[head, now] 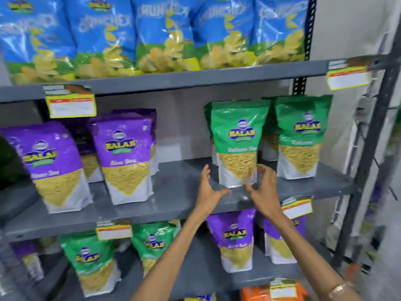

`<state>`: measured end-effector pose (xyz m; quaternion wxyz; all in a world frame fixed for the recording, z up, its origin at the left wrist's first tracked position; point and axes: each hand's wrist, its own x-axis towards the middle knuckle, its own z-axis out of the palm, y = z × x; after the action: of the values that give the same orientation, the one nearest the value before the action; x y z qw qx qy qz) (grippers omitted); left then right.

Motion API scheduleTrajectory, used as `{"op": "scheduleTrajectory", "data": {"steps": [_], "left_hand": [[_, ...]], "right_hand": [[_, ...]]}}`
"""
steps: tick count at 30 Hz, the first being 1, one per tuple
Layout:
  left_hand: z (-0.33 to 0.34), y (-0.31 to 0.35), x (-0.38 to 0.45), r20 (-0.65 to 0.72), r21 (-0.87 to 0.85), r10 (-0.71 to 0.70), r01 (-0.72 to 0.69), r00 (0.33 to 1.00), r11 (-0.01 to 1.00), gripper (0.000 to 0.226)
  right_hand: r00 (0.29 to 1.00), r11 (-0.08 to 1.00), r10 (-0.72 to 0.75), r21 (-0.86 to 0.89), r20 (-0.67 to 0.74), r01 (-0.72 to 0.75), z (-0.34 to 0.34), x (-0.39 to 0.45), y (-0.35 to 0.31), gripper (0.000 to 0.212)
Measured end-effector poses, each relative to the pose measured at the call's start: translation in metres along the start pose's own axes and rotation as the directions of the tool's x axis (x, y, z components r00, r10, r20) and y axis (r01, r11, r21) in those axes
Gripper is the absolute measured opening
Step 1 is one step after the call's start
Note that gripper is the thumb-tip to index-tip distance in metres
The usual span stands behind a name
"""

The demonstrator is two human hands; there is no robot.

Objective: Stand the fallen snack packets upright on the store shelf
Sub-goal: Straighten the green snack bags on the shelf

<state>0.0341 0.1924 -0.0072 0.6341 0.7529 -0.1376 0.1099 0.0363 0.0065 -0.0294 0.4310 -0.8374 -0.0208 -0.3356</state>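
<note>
A green snack packet (237, 140) stands upright on the grey middle shelf (173, 192), near its front right. My left hand (209, 189) is spread open just left of the packet's base, not touching it. On the other side, my right hand (263, 189) is open, its fingers at or just off the packet's lower right corner. Another green packet (301, 135) stands upright further right, with more green packets behind. Two purple packets (52, 166) (128, 155) stand on the left of the same shelf.
Blue chip bags (165, 33) fill the top shelf. The lower shelf holds green packets (91, 261) and purple packets (236, 237). Yellow price tags (70, 104) hang from the shelf edges. A dark metal upright (368, 161) bounds the rack on the right.
</note>
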Motion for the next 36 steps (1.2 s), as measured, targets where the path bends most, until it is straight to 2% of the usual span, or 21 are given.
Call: {"op": "scheduleTrajectory", "data": {"steps": [1, 3, 4, 6, 8, 12, 23, 25, 27, 29, 31, 33, 35, 36], "left_hand": [[0.014, 0.003, 0.011, 0.024, -0.015, 0.006, -0.005, 1.0, 1.0, 0.104], [0.037, 0.006, 0.034, 0.072, 0.008, 0.1, -0.1, 0.992, 0.995, 0.084], [0.045, 0.003, 0.044, 0.093, 0.027, 0.146, -0.15, 0.985, 0.988, 0.076], [0.053, -0.005, 0.057, 0.08, 0.072, 0.107, -0.113, 0.991, 0.991, 0.074], [0.056, -0.011, 0.059, 0.037, 0.096, 0.011, -0.015, 0.999, 0.995, 0.075], [0.057, -0.021, 0.062, 0.001, 0.164, -0.063, 0.062, 0.998, 0.985, 0.081], [0.06, -0.016, 0.065, 0.065, 0.196, -0.102, 0.088, 0.993, 0.977, 0.074], [0.059, -0.012, 0.064, 0.072, 0.208, -0.115, 0.098, 0.991, 0.973, 0.072], [0.059, -0.007, 0.059, 0.063, 0.225, -0.099, 0.083, 0.993, 0.971, 0.08], [0.062, -0.004, 0.051, -0.025, 0.207, -0.058, 0.062, 0.998, 0.976, 0.104], [0.071, -0.001, 0.036, -0.21, 0.229, 0.023, 0.026, 0.977, 0.973, 0.115], [0.086, 0.001, 0.019, -0.368, 0.273, 0.186, -0.085, 0.911, 0.958, 0.104], [0.108, 0.005, 0.005, -0.428, 0.308, 0.359, -0.24, 0.83, 0.921, 0.08], [0.122, 0.008, 0.002, -0.424, 0.315, 0.417, -0.301, 0.804, 0.9, 0.067]], "right_hand": [[0.995, 0.997, 0.047, -0.066, 0.089, -0.041, -0.009, 0.014, 0.012, 0.08], [0.965, 0.983, 0.061, -0.182, 0.255, -0.014, -0.019, 0.038, 0.032, 0.1], [0.944, 0.98, 0.042, -0.197, 0.327, 0.025, -0.02, 0.048, 0.041, 0.105], [0.894, 0.987, 0.028, -0.156, 0.448, 0.047, -0.022, 0.063, 0.052, 0.11], [0.864, 0.998, 0.051, -0.065, 0.5, -0.021, -0.022, 0.076, 0.057, 0.107], [0.836, 0.995, 0.104, -0.055, 0.539, -0.088, -0.018, 0.083, 0.068, 0.074], [0.876, 0.997, 0.009, -0.067, 0.482, 0.026, -0.027, 0.076, 0.071, 0.056], [0.88, 0.999, 0.006, -0.042, 0.476, 0.016, -0.03, 0.078, 0.067, 0.059], [0.878, 1.0, -0.023, 0.007, 0.478, 0.023, -0.035, 0.076, 0.061, 0.073], [0.883, 0.997, -0.076, 0.064, 0.463, 0.052, -0.04, 0.069, 0.063, 0.086], [0.903, 0.994, -0.074, 0.099, 0.423, 0.035, -0.052, 0.058, 0.071, 0.086], [0.935, 0.989, -0.1, 0.138, 0.34, 0.055, -0.067, 0.045, 0.082, 0.07], [0.973, 0.976, -0.149, 0.181, 0.174, 0.118, -0.085, 0.04, 0.092, 0.053], [0.987, 0.972, -0.146, 0.192, 0.061, 0.131, -0.094, 0.042, 0.097, 0.052]]}}
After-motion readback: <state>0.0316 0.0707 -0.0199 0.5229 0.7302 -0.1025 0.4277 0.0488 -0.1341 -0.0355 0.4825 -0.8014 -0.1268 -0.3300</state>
